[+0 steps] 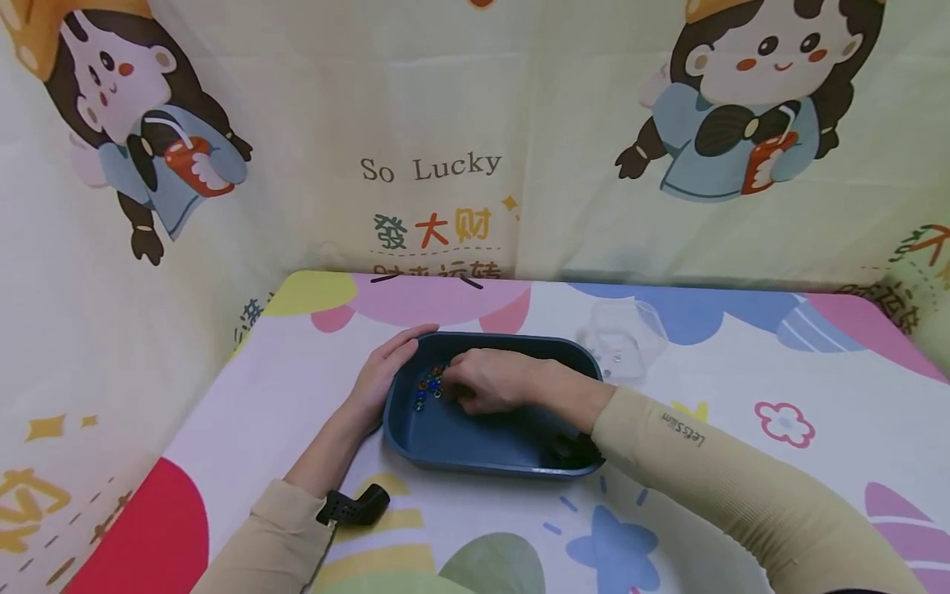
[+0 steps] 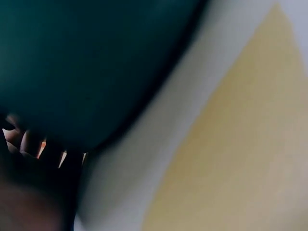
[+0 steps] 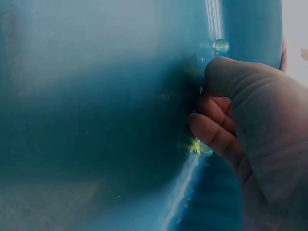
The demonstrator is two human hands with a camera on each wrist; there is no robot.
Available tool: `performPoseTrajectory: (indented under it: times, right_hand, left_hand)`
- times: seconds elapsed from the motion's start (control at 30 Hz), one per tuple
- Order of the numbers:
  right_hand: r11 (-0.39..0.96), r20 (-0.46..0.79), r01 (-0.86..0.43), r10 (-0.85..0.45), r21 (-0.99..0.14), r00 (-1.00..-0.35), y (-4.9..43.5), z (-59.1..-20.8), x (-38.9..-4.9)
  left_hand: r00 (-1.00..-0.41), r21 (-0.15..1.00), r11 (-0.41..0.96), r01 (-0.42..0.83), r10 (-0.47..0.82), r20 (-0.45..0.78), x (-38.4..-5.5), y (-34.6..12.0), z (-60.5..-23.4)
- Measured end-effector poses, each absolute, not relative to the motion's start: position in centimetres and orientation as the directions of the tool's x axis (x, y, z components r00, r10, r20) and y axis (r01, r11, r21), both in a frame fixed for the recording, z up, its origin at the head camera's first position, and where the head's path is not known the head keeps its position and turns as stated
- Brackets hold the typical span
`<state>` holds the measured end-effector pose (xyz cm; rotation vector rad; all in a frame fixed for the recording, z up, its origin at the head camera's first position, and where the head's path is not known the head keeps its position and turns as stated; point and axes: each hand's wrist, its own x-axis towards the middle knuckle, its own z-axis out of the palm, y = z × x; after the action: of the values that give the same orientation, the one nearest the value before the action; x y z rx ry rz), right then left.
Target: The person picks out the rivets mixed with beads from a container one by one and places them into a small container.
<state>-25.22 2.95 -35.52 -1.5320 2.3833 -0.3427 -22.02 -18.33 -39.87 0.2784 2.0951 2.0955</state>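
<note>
A dark blue rectangular tub (image 1: 490, 450) stands on the table. Several small glass marbles (image 1: 421, 394) in blue, green and orange lie at its left end. My left hand (image 1: 380, 375) rests along the tub's outer left side, fingers extended up beside the rim; the left wrist view shows only dim parts of the fingers. Inside the tub, my right hand (image 1: 493, 379) reaches down beside the marbles with its fingers curled. Seen from the right wrist, the thumb and fingertips are close to the tub's surface, with a clear yellow-swirled marble (image 3: 206, 150) next to them. Whether they pinch a marble is hidden.
Behind the tub at the right sits a clear plastic box (image 1: 623, 338) with a few small clear pieces inside. The patterned tabletop (image 1: 742, 478) extends to a printed cloth backdrop (image 1: 579, 165). A black wrist device (image 1: 356, 505) is on my left sleeve.
</note>
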Motion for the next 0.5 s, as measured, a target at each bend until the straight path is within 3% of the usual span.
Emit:
performPoseTrajectory:
  times: [0.3, 0.5]
  right_hand:
    - [0.407, -0.068, -0.851, -0.91, -0.332, -0.409, 3.5, -35.1, -25.2]
    - [0.379, 0.065, -0.85, -0.9, -0.366, -0.43, 4.0, -34.3, -25.1]
  left_hand:
    - [-0.965, 0.999, -0.008, 0.037, 0.258, 0.038, -22.3, -18.1, -40.0]
    - [-0.969, 0.999, -0.036, 0.019, 0.245, 0.027, -22.2, -18.0, -40.1]
